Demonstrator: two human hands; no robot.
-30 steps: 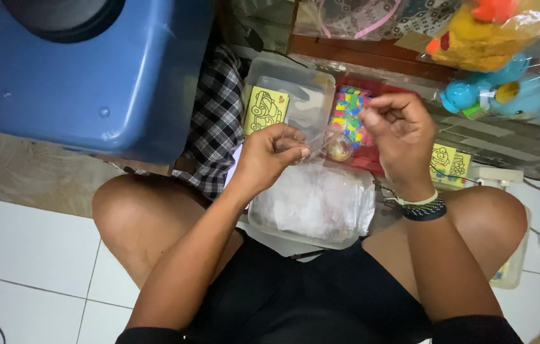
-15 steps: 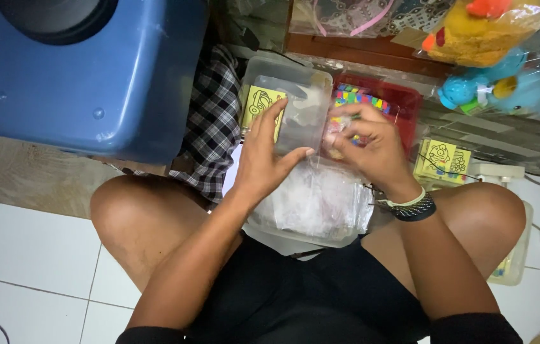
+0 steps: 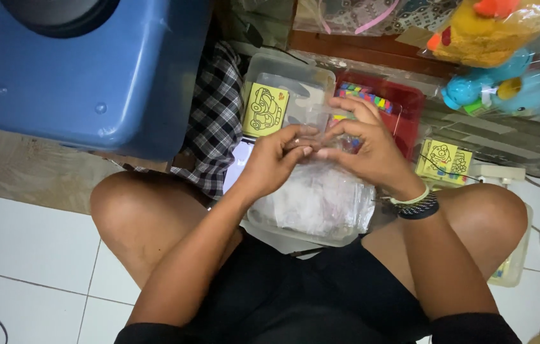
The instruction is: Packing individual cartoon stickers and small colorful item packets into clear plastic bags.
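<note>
Over the lap, seated on the tiled floor [image 3: 34,248]: all handwork happens above a clear plastic tub.
Left hand [image 3: 275,160]: fingers curled, tips pinched on a small clear plastic bag [image 3: 313,122] held between both hands.
Right hand [image 3: 367,148]: fingers closed on the same small bag from the other side; wrist carries a pale band and a dark beaded bracelet [image 3: 418,205].
Hands together: fingertips of the two hands meet at the bag's edge, above the tub.
Bag contents: too blurred to tell; possibly something small inside, not confirmed.
Clear plastic tub [image 3: 308,239]: rests on the lap between the knees, holding a heap of clear plastic bags [image 3: 324,200].
Second clear tub [image 3: 283,73]: just beyond the hands, with a yellow picture card [image 3: 266,109] showing a car outline.
Red tray [image 3: 404,105]: beside the second tub, with small multicoloured pieces [image 3: 365,94] at its far edge.
More yellow cards [image 3: 445,159]: right of the right hand, near the knee.
Blue plastic container [image 3: 91,70]: left, well apart from the hands; a checked cloth [image 3: 216,121] lies beside it.
Wrapped plush toys [image 3: 506,57]: upper right.
Progress, judged: one bag in hand, handling unfinished; the heap of bags in the tub and the cards suggest much remains.
</note>
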